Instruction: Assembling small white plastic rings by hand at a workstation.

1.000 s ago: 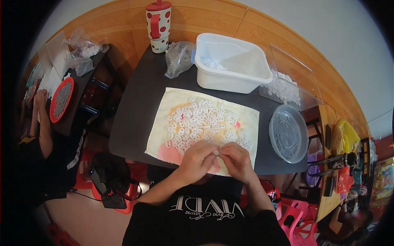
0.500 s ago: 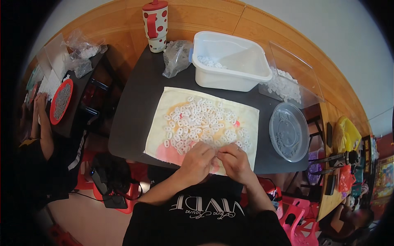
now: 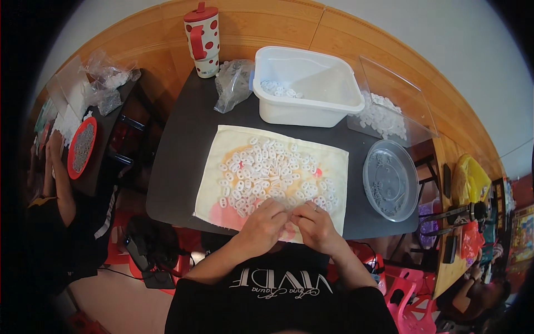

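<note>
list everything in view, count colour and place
table: one, dark, centre
cloth: one, mostly cream, on table
tub: one, white, beyond cloth
clear box: one, colourless, right of tub
small pieces: many, white, on cloth, in tub and clear box
round dish: one, clear, right of cloth
plastic bag: one, clear, left of tub
cup: one, cream with red spots, table's far left corner
red dish: one, red, far left
other people: at least two, dark clothes, far left, lower right
left hand: one, bare, over cloth's near edge
right hand: one, bare, beside it
</note>
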`<action>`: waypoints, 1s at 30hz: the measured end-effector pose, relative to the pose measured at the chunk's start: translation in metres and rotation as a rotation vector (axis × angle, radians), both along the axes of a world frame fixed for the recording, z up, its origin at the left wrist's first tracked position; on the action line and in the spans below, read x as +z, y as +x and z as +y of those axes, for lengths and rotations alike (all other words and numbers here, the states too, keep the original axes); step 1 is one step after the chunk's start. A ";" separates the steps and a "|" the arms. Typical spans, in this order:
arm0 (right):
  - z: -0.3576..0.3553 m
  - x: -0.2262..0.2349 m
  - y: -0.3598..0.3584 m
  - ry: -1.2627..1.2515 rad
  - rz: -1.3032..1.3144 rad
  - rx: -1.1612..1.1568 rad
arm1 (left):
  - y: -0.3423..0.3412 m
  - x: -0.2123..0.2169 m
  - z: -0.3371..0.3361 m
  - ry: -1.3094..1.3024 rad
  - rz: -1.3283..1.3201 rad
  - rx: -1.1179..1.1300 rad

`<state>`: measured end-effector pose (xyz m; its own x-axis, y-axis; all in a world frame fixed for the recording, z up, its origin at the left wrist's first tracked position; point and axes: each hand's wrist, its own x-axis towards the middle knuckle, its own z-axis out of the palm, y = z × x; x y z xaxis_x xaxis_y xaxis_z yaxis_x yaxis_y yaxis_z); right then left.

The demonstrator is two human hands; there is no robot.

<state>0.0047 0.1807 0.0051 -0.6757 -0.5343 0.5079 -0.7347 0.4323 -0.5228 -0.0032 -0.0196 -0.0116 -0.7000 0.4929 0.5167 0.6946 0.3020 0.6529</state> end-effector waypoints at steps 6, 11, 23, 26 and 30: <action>-0.001 -0.002 0.000 -0.004 0.012 0.006 | 0.001 0.003 0.000 -0.057 -0.008 -0.020; 0.002 -0.003 0.001 0.057 0.006 0.041 | 0.003 0.005 0.000 -0.096 -0.019 -0.041; 0.019 0.025 0.004 -0.259 -0.185 -0.166 | 0.003 0.009 -0.002 0.071 -0.158 0.088; 0.044 0.049 -0.007 -0.550 -0.343 -0.327 | 0.004 0.008 -0.004 0.068 -0.115 0.063; 0.104 0.101 -0.068 -0.313 0.175 -0.602 | 0.003 0.005 -0.003 0.078 -0.095 0.063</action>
<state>-0.0634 0.2847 0.1065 -0.7025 0.0961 0.7052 -0.4998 0.6388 -0.5849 -0.0004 -0.0223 -0.0068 -0.7762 0.4072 0.4813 0.6094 0.2892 0.7382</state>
